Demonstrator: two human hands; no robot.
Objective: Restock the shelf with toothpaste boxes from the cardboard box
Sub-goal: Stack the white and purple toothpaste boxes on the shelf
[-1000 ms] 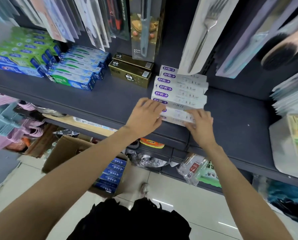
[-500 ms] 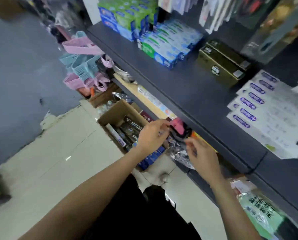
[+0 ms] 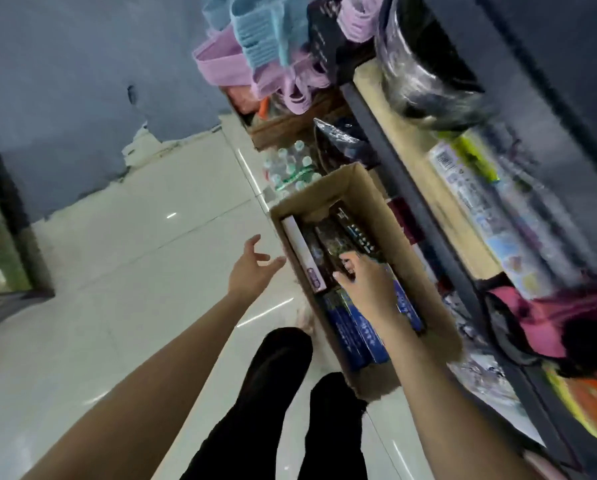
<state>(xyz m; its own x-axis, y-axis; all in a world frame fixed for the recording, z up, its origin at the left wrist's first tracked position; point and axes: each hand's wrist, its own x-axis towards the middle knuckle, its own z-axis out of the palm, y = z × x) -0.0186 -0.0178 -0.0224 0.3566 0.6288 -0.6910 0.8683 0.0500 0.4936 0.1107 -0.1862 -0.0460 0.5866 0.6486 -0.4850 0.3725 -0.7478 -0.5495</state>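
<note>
change: both hands have left the white boxes on the shelf | now: right hand [image 3: 368,289] reaches into cardboard box [image 3: 425,258] over blue toothpaste boxes [image 3: 355,327], grasp unclear | left hand [image 3: 252,271] spread, empty | means: next pick

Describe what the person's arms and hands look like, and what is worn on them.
Both forearms are bare, with no sleeves in view. The left hand and the right hand wear no gloves; no rings, watch or bracelets are visible. The legs below are clothed in black.
</note>
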